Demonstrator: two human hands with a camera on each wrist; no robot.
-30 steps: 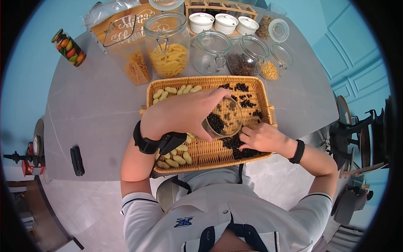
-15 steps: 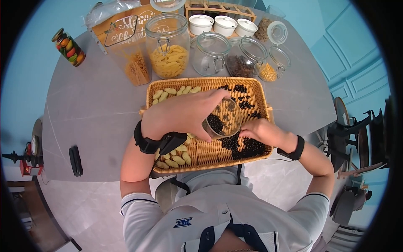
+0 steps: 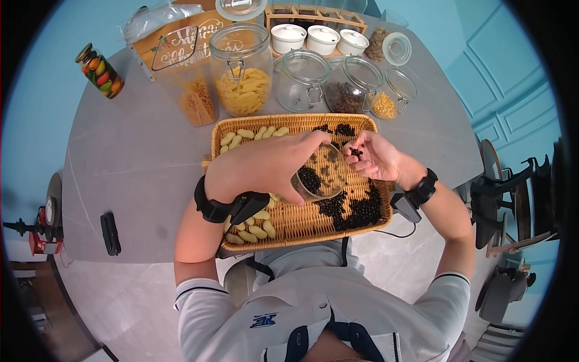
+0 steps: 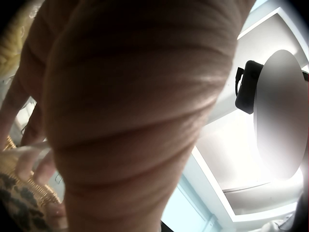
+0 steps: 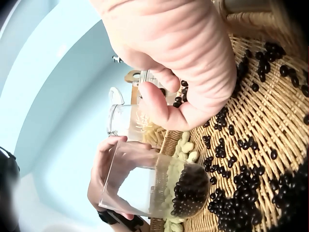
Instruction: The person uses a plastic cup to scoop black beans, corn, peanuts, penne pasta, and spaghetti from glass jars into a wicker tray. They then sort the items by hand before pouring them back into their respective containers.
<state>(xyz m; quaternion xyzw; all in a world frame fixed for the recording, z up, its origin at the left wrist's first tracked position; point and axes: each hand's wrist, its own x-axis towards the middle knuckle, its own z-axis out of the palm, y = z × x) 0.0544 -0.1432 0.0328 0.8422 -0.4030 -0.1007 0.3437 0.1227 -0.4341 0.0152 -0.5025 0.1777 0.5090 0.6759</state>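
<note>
My left hand [image 3: 268, 163] grips a clear jar [image 3: 338, 192] from its side, thumb and fingers spread around it. The jar lies tilted over the basket, its mouth toward the right hand, with a heap of black beans [image 5: 190, 191] inside. Palm turned up, my right hand [image 3: 379, 160] curls its fingers around a few black beans [image 3: 356, 152], close beside the jar's mouth. Loose black beans [image 3: 365, 208] are scattered over the right half of the wicker basket [image 3: 295, 226]. Peanuts [image 3: 256, 230] lie in its left half, partly hidden by the left forearm.
Behind the basket stand a pasta jar [image 3: 244, 90], an empty glass jar [image 3: 300, 90], a jar of dark pieces [image 3: 345, 93] and a small jar of yellow kernels [image 3: 384, 105]. White lidded pots [image 3: 322, 39] stand farther back. A black case [image 3: 110, 233] lies at left.
The right hand has lifted from the beans at the basket's lower right, moved away from the body and turned palm up with beans in it. The left hand and jar have hardly moved.
</note>
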